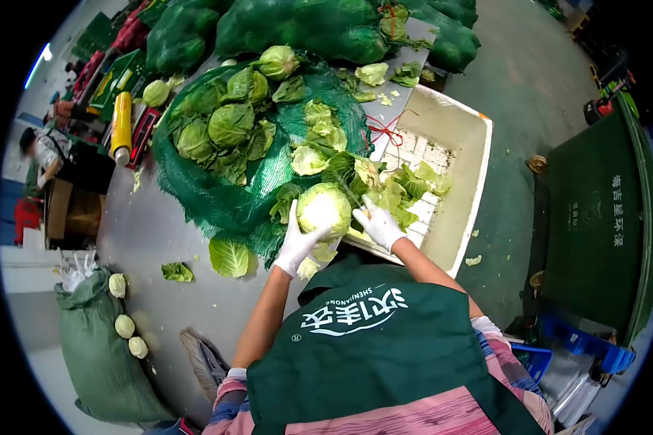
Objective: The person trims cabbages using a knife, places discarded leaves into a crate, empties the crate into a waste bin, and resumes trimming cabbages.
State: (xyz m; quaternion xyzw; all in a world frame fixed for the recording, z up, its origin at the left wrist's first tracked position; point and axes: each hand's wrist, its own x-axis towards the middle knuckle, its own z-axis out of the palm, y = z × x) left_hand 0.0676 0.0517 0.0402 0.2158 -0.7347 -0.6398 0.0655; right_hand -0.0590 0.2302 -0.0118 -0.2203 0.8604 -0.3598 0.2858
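Note:
A trimmed pale green cabbage (324, 210) rests in my white-gloved left hand (297, 241), whose fingers and thumb wrap its near left side. Just right of the cabbage is my white-gloved right hand (379, 225), fingers curled; what they hold, if anything, is too blurred to make out. Beyond both hands, several leafy cabbages (231, 125) lie on a green mesh bag (196, 190) spread over the metal table (156, 239). Loose outer leaves (310, 159) lie between the mesh and a white bin (466, 174), with more leaves inside the bin.
Full green mesh sacks (301, 30) line the table's far end. At left are a yellow cylinder (122, 127) and a green sack (98, 341) with several trimmed cabbages (124, 326) beside it. A large green container (595, 217) stands right. Another person (51, 156) is at far left.

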